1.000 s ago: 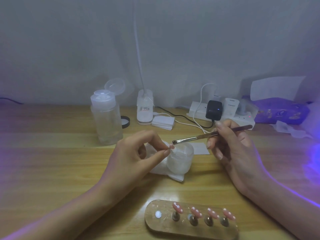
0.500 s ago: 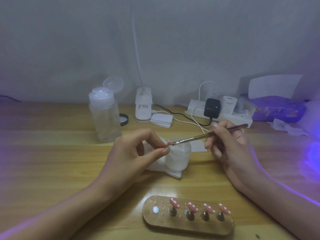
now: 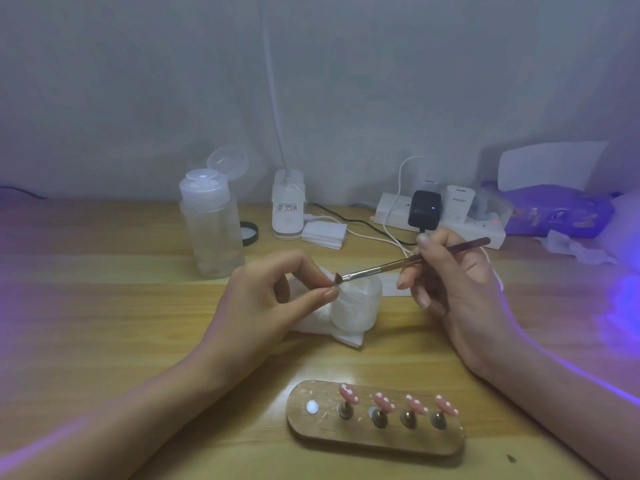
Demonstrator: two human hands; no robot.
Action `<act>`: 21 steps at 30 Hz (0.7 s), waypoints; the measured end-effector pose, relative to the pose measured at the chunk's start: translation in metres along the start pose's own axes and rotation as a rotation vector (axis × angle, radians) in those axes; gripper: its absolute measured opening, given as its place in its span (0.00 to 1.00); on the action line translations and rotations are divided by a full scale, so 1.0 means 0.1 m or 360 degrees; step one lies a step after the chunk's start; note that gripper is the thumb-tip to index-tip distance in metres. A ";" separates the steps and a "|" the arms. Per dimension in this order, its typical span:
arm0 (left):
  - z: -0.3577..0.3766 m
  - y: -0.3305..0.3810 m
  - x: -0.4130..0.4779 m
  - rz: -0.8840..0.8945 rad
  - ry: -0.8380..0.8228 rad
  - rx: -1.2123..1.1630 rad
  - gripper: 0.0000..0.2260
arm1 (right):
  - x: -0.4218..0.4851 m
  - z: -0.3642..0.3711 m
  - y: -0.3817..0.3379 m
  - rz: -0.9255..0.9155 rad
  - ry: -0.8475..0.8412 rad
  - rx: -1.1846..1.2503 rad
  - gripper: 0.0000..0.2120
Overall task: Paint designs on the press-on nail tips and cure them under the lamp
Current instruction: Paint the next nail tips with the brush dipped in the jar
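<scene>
My left hand pinches a small nail tip between thumb and forefinger, above a frosted jar. My right hand grips a thin brush like a pen, its bristle end touching the pinched tip. Near the front edge lies a wooden holder with several pink, white-dotted nail tips on metal pegs. Its leftmost spot shows only a white blob.
The jar stands on a white tissue. Behind are a clear pump bottle with its lid flipped up, a white lamp base, white pads, a power strip with cables and a purple pack. Violet light glows at the right.
The brush tip has moved left and down until it meets the nail tip in my left hand. Both hands otherwise keep their places.
</scene>
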State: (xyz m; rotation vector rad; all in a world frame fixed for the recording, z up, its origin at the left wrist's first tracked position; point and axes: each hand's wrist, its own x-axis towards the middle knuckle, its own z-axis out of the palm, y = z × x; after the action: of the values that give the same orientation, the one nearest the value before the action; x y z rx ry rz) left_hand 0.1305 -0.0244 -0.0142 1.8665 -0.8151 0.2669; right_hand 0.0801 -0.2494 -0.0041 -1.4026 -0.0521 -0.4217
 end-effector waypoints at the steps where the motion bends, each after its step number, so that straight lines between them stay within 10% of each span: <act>1: 0.00 0.01 0.00 -0.0004 0.0000 -0.0003 0.05 | 0.00 0.00 0.00 0.0018 0.0020 -0.0005 0.11; 21: 0.00 0.02 0.00 -0.0120 0.0001 -0.0060 0.07 | -0.02 -0.05 -0.03 -0.0211 0.0291 0.0114 0.16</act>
State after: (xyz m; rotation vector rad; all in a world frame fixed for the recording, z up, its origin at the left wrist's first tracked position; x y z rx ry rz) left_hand 0.1297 -0.0244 -0.0129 1.8571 -0.7427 0.2038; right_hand 0.0763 -0.2544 -0.0028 -1.2894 -0.0108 -0.6507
